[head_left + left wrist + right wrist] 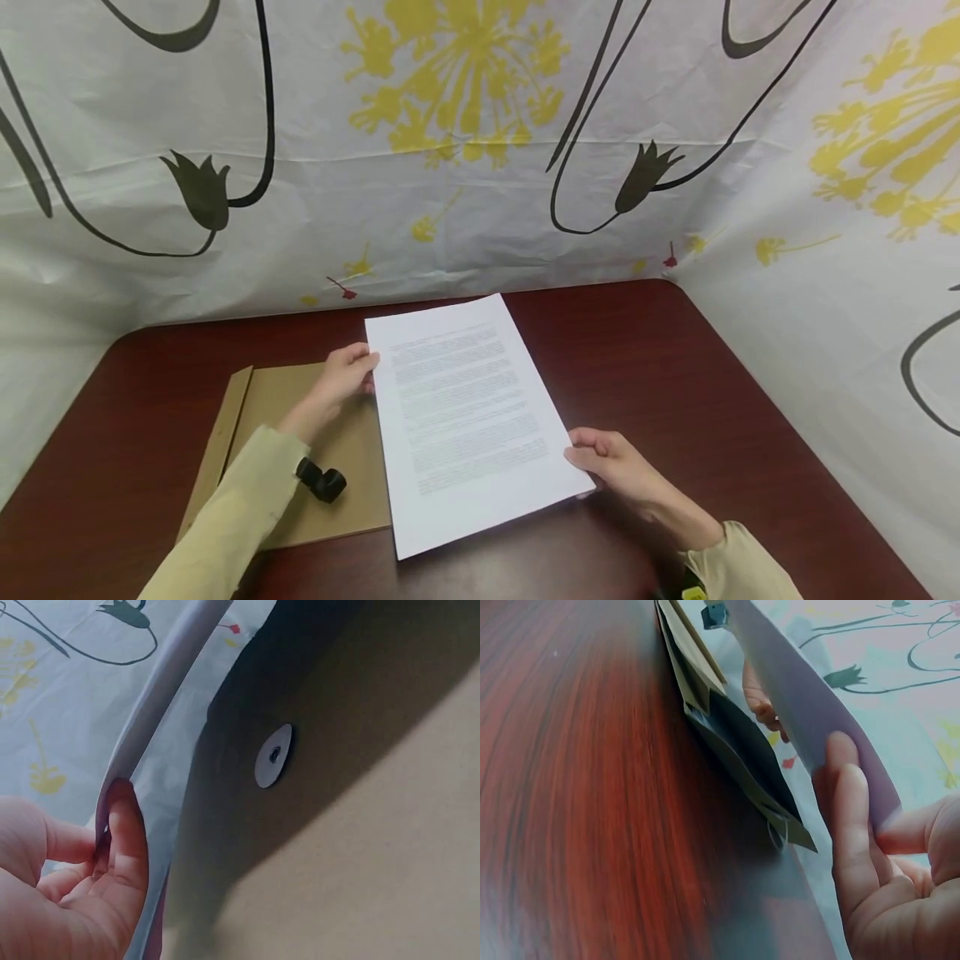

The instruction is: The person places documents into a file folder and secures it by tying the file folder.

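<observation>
Printed paper (472, 417), white with several blocks of text, is held up tilted over the table. My left hand (347, 377) pinches its left edge near the upper corner, thumb on the printed face. At the lower right edge, my right hand (607, 458) grips the paper between thumb and fingers. Partly under the paper lies a brown kraft document envelope (330, 512), its flap to the left. The left wrist view shows a white round button (274, 755) on the envelope. Its mouth (742, 750) gapes open in the right wrist view, on the side toward the paper.
A dark red wooden table (720, 417) carries the envelope. White cloth (465, 225) with yellow and grey plant prints hangs behind the table and along its right side. A black camera mount (322, 482) sticks out from the left wrist over the envelope.
</observation>
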Motion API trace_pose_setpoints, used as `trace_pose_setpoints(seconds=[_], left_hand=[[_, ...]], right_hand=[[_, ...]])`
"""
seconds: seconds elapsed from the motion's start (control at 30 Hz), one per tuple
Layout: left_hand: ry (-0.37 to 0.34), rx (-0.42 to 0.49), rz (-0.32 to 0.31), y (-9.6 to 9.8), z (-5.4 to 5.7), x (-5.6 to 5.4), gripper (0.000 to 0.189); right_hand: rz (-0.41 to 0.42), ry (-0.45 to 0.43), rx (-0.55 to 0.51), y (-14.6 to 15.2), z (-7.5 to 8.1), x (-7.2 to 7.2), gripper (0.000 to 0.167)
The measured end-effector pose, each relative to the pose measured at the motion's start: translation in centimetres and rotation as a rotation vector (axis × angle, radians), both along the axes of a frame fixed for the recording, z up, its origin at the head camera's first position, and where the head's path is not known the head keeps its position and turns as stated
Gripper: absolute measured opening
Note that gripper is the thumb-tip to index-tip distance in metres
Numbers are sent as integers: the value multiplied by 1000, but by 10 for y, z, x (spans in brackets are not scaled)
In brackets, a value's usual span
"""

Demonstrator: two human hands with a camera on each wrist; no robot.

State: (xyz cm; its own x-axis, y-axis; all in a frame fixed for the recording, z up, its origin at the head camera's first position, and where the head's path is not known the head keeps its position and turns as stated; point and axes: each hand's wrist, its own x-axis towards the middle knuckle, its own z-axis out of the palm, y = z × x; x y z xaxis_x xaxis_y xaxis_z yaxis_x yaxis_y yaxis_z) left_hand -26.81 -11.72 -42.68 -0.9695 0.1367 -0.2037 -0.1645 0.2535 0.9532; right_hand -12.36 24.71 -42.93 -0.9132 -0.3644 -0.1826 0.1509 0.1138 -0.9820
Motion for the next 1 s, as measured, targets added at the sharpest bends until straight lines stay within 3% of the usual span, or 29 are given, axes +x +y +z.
trace_pose_setpoints(seconds=[0.3,0.4,0.57,0.77,0.87,1.0], left_hand=[[20,109,-287,-2,1,23,40],[22,129,-333,0,0,31,38],[31,88,-283,6,3,38,31],[36,17,-202,8,8,40,28],[40,-11,-192,7,9,39,28],[47,-30,-198,6,12,40,27]], right_hand=[[-126,5,6,-9,-2,-1,31],[-129,-5,-17,-10,-4,-1,31],[-98,-15,-54,-13,-6,-1,28],[-34,-6,-61,-18,-7,2,26],[-11,-8,-69,-20,-8,3,28],[-41,-32,-32,-21,-8,3,29]])
